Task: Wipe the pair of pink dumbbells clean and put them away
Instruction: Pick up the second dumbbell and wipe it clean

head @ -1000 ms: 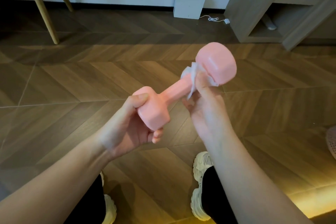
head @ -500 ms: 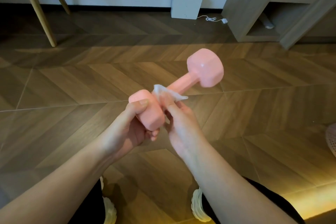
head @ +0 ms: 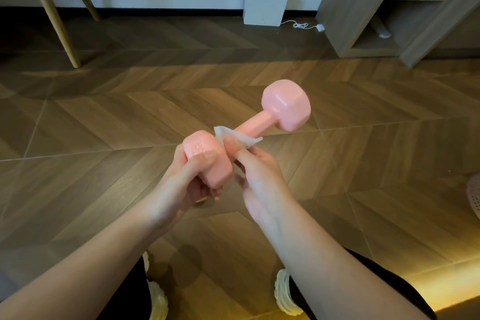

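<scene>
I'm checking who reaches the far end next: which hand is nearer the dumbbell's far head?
Right. The right hand pinches the white wipe on the handle below the far head; the left hand grips the near head.

The dumbbell was up in the air, above the floor. Its near end sat in the left hand. Its far end pointed up and to the right. The right hand was just right of the left hand and pressed a wipe on the bar, next to the near end. Two shoes stood on the floor below the arms. Far back, a box leaned by the wall. A cord lay right of the box. A shelf stood right of the cord. Chair legs stood at the far left.
</scene>
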